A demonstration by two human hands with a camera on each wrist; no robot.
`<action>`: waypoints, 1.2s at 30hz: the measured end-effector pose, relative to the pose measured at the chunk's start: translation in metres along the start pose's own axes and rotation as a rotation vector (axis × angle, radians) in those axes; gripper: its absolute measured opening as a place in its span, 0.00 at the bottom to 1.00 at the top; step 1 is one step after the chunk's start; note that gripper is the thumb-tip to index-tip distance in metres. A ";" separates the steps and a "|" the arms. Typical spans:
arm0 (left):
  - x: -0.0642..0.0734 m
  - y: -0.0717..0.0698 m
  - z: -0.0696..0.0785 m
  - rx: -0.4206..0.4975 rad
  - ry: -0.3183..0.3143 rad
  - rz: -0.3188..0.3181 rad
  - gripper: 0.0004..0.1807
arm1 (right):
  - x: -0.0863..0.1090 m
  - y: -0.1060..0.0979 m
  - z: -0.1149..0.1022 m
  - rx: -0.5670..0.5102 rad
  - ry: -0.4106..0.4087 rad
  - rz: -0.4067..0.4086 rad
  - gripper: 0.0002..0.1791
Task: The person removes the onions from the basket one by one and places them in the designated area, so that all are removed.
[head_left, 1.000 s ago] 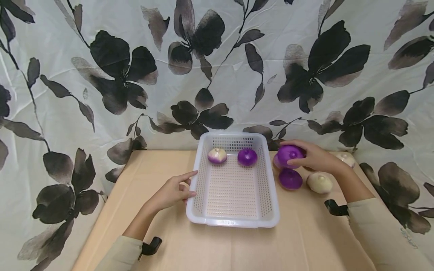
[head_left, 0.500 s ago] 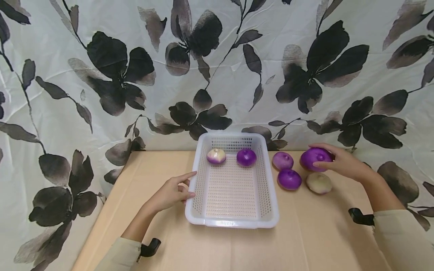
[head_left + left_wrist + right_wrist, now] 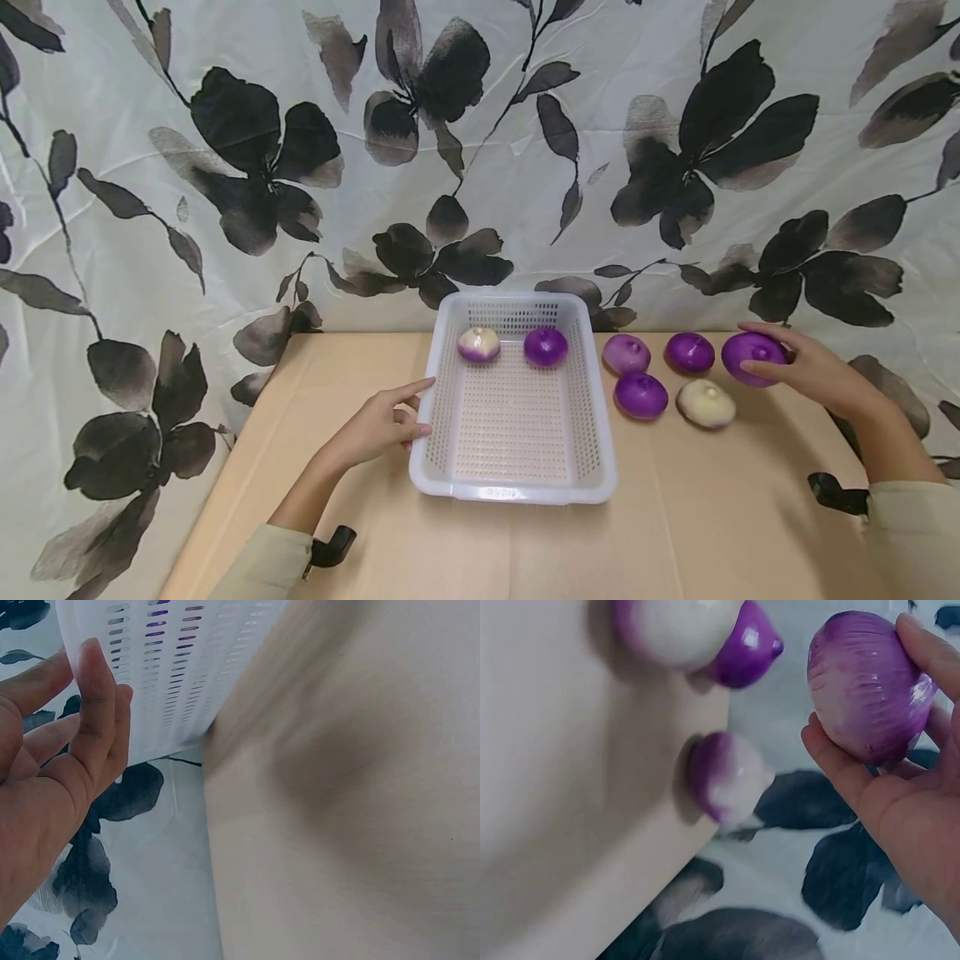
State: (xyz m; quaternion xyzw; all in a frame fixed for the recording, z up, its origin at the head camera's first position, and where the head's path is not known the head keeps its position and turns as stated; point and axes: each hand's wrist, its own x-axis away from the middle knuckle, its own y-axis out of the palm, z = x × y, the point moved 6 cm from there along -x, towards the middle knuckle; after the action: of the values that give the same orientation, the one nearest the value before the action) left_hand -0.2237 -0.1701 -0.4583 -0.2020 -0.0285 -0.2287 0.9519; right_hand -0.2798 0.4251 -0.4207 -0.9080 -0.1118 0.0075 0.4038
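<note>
A glossy purple onion [image 3: 753, 358] is grasped btwn thumb & fingers of the R hand [image 3: 828, 375], held clear of the tabletop [image 3: 525, 550] at its far R corner; squat & round, it's finely streaked lengthwise w/ a paler patch on one side, per the R wrist view. A whitish-purple onion [image 3: 731, 776] is seen there too, set by the table edge. The L rim of the basket [image 3: 513, 492] is touched by the L hand [image 3: 382, 425], index & thumb set apart, nothing clenched. Basket's white plastic, rect. w/ rounded corners, walls & floor perforated; in its far end a cream-and-purple onion [image 3: 478, 345] is placed L, a deep-purple onion [image 3: 545, 347] R. Just R of basket, a dull mauve onion [image 3: 626, 354] is set far, w/ a shiny violet onion [image 3: 641, 396] nearer; further R, a dark purple onion [image 3: 690, 352] far & a smooth cream onion [image 3: 706, 404] near. Tabletop's pale tan, matte; behind, a wrinkled white cloth [image 3: 555, 275] is printed w/ blackish flowers.
</note>
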 end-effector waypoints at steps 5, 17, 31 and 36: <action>0.000 0.001 0.000 -0.004 -0.004 0.006 0.42 | 0.010 -0.007 0.026 0.048 0.077 -0.035 0.44; -0.002 0.003 0.001 0.004 -0.009 0.008 0.42 | 0.027 -0.005 0.093 0.012 0.226 -0.054 0.48; 0.003 0.001 0.000 0.019 0.002 0.001 0.42 | 0.031 0.017 0.114 -0.038 0.312 -0.091 0.53; 0.002 0.001 0.003 0.018 0.011 -0.009 0.42 | 0.033 0.017 0.117 -0.028 0.351 -0.085 0.54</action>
State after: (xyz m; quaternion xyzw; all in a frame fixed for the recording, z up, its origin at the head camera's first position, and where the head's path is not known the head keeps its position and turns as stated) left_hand -0.2215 -0.1691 -0.4561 -0.1922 -0.0263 -0.2338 0.9527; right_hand -0.2568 0.5066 -0.5094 -0.8952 -0.0781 -0.1697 0.4045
